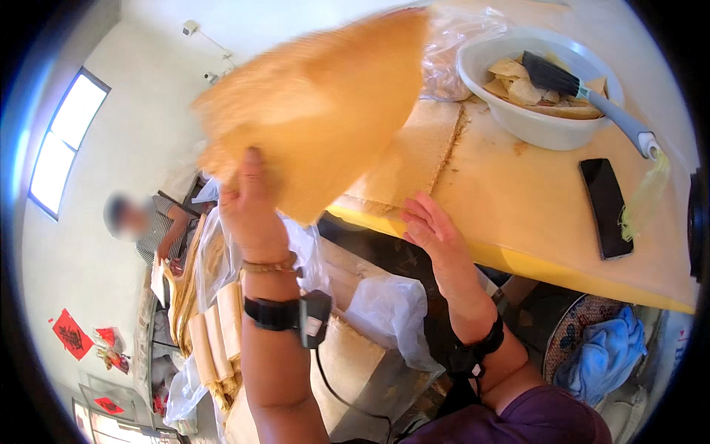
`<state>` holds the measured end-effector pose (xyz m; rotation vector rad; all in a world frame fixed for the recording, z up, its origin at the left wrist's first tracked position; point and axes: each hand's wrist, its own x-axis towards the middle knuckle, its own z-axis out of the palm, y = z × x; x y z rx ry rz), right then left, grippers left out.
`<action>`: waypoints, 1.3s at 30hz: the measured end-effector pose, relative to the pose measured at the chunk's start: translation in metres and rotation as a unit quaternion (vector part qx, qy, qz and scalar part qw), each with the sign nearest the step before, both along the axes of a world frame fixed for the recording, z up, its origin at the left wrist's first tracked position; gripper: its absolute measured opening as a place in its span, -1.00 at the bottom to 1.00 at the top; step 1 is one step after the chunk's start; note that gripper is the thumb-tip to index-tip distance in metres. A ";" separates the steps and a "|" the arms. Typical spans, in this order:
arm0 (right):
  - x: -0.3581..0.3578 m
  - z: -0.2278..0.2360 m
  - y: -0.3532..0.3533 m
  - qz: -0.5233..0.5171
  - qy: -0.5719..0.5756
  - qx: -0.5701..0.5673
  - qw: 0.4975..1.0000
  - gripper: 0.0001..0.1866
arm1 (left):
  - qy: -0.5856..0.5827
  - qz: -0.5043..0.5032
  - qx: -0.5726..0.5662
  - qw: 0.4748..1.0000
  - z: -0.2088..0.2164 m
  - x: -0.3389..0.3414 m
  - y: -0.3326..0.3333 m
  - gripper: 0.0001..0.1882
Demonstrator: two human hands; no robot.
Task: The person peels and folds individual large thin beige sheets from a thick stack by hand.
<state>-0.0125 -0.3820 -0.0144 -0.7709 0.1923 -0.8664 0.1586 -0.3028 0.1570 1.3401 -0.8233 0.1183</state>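
Note:
My left hand (255,211) is raised and grips the lower edge of a large, thin golden-brown sheet (333,103), thumb on the near face. The sheet looks like a thin flatbread and is smeared by motion. It is tilted up above the left end of the table. Beneath it, partly hidden, a tan stack of similar sheets (418,159) lies on the table. By the near edge of that stack, my right hand (433,226) has its fingers stretched out and holds nothing. Both wrists wear black straps with small boxes.
On the yellow-covered table (518,200) stand a white basin (543,133) of broken flatbread pieces, a brush (614,111) resting across it, and a black phone (606,207). Rolled sheets (214,333) and plastic bags (388,307) lie left below. Another person (159,229) works beyond.

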 end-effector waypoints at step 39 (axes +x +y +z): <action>-0.026 0.019 0.079 0.164 0.323 -0.587 0.724 -0.59 | -0.103 0.222 0.530 0.812 -0.140 -0.174 0.395 -0.48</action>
